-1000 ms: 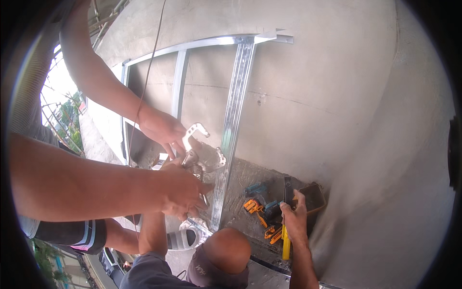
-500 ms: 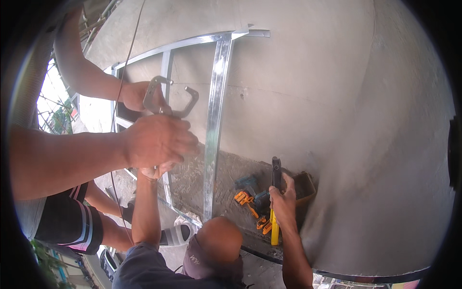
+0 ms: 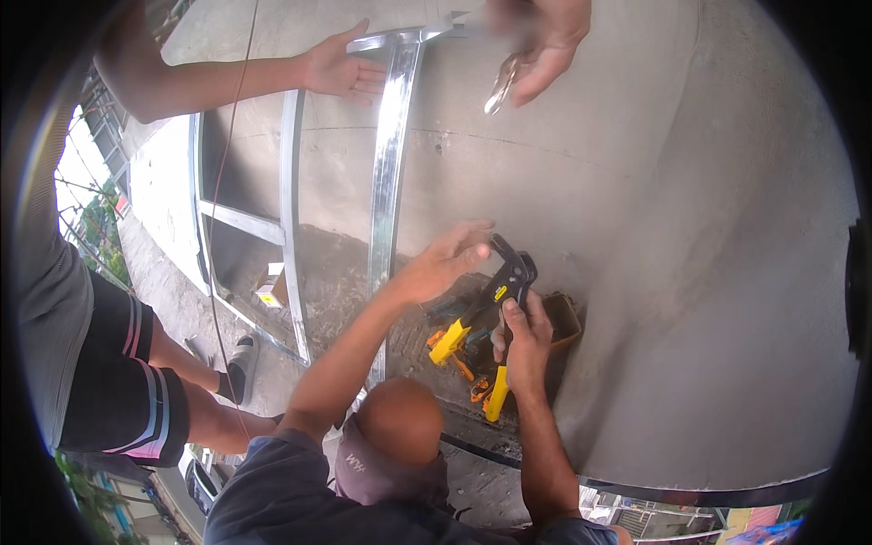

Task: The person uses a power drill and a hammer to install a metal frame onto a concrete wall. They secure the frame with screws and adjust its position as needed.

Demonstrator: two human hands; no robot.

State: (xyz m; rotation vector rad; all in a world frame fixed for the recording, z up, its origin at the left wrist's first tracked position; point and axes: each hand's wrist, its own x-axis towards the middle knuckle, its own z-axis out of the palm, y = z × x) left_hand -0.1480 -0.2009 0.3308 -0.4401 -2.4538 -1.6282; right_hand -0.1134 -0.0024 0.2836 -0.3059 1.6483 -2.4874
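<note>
My left hand [image 3: 343, 74] is open, palm in view and fingers spread, beside the upper end of a shiny metal stud [image 3: 392, 150]. At the top, my right hand [image 3: 549, 54] is closed on a silver locking clamp [image 3: 502, 86]; its forearm is out of view and part of the hand is blurred. Below, a co-worker seen from above holds a black plier-like tool [image 3: 500, 289] with yellow handles spread apart. The co-worker's right hand [image 3: 527, 341] grips it, while the co-worker's left hand [image 3: 450, 259] is raised with fingers apart near its jaws.
The metal stud frame [image 3: 289, 173] stands against a grey concrete wall [image 3: 654, 200]. Orange-and-black power tools [image 3: 463, 363] and an open bin [image 3: 565, 322] lie by the wall's foot. A small box [image 3: 271, 286] sits behind the frame. A thin cable [image 3: 218, 200] hangs at left.
My hands were together around the clamp; now they are apart, the right one higher and farther right with it. The co-worker's left hand has moved from beside mine to the yellow-handled tool, whose handles now spread.
</note>
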